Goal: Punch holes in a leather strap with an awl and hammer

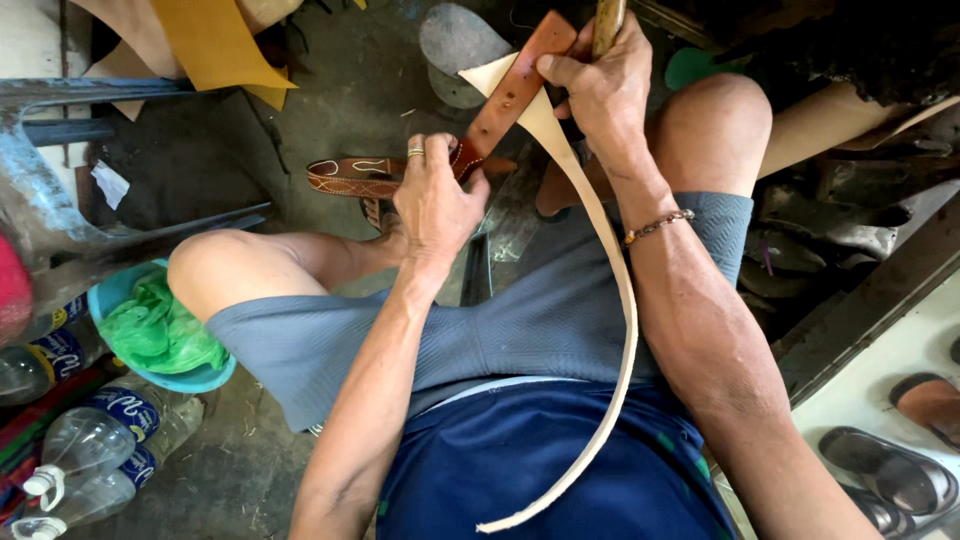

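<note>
A: Starting near. The pale leather strip [618,330] is running up from the lap, across the right thigh, toward the brown belt [505,95].

B: And the belt?

A: It's lying diagonally above the knees, with its stitched, patterned end pointing left. The strip's pointed tip is sitting under the belt's upper end, touching it.

B: Hands?

A: The left hand [435,195] is clenching the belt at mid-length, fingers curled over it, wrist straight, forearm coming up from the lap. The right hand [600,85] is at the belt's upper end, thumb pressing belt and strip together, fingers wrapping a wooden handle [607,20]. The handle's working end is out of frame, so I can't tell what tool it is.

B: Risks?

A: My judgement: nothing is supporting the pieces but knees and fingers, so the strip may be sliding out of line with the belt if the thumb pressure is easing. The thumb is sitting right beside the tool, so a slip could be catching it. The long loose tail is hanging free and could be dragging the tip off.

B: Further out?

A: Left of the belt, a blue basin [125,300] with green cloth, and plastic bottles [95,440].
</note>
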